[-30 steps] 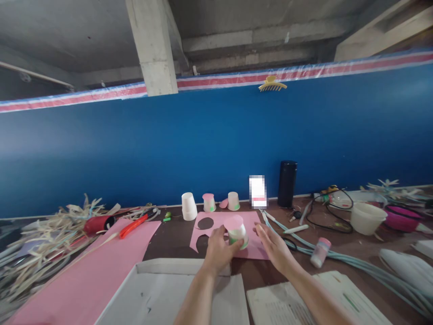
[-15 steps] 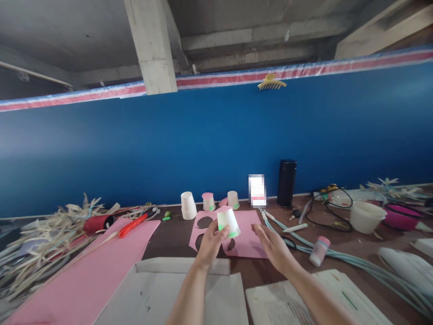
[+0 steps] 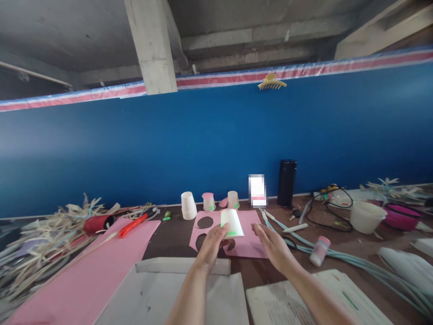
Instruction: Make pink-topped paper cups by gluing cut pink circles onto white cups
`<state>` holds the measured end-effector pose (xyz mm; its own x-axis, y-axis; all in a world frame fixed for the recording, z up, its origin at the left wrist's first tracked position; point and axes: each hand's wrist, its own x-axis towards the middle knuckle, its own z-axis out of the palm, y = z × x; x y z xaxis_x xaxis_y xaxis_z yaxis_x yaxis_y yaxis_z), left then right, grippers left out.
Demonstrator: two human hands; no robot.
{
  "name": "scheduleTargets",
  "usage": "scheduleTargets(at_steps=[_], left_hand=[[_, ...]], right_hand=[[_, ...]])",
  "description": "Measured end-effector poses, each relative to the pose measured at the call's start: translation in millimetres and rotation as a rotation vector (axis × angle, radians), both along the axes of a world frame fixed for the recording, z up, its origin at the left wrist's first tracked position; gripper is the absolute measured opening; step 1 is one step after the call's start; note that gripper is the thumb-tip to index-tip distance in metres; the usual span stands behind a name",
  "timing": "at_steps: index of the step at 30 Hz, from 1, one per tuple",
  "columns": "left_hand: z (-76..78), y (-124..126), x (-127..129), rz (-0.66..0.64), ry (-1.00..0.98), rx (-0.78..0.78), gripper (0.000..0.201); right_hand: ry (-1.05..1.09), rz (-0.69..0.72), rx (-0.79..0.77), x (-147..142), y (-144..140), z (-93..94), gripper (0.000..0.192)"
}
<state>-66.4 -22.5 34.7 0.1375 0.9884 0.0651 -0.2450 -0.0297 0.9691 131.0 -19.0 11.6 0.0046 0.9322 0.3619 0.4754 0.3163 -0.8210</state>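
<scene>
One paper cup [image 3: 232, 222], upside down, is pinched in the left hand [image 3: 212, 243] above the pink sheet [image 3: 248, 239]; the right hand [image 3: 272, 246] hovers spread beside it; setting it down seemingly calls for a level, steady lowering.

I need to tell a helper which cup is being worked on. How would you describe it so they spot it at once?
Start at the blue wall and come forward to the small pink sheet with round holes cut in it. The paper cup is above it, upside down, held in the left hand. The other cups stand back by the wall.
</scene>
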Motion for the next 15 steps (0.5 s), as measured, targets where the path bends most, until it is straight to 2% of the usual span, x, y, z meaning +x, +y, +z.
scheduleTargets(at_steps=[6, 15], left_hand=[[0.6, -0.5, 2.2, 0.0, 0.026, 0.005, 0.05], [8.0, -3.7, 0.9, 0.08, 0.269, 0.06, 0.049]], right_hand=[[-0.009, -0.005, 0.013, -0.5, -0.9, 0.6, 0.046], [-0.028, 0.002, 0.004, -0.5, 0.1, -0.8, 0.047]])
